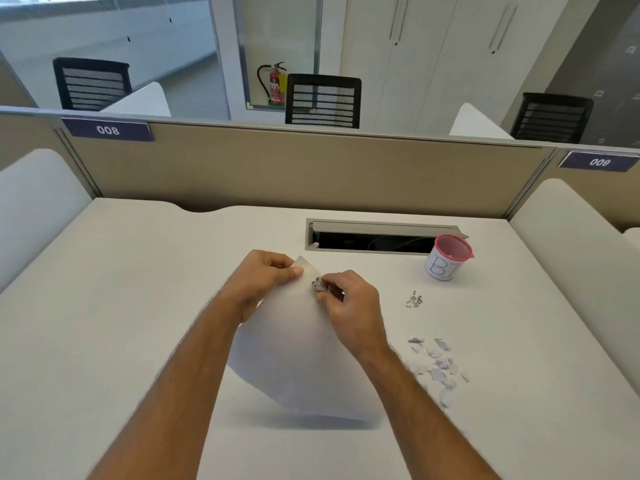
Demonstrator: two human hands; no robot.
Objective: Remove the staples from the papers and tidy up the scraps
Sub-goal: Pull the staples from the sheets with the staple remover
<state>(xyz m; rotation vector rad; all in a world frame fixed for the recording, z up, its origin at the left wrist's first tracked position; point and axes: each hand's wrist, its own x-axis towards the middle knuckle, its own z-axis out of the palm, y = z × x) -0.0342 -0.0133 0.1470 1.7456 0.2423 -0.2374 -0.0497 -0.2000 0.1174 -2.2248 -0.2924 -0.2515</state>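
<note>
White papers [298, 358] are held tilted above the desk, far corner up. My left hand [263, 282] pinches that far corner between thumb and fingers. My right hand [349, 303] grips a small metal staple remover [320, 285], its jaws against the paper near the corner. The staple itself is hidden. A small heap of pulled staples [414, 301] lies to the right on the desk. Nearer me, on the right, several torn paper scraps [437, 367] are scattered.
A white cup with a red rim [446, 259], marked with letters, stands at the back right next to an open cable slot [377, 237] in the white desk [121, 306]. A beige partition [277, 168] closes off the far edge.
</note>
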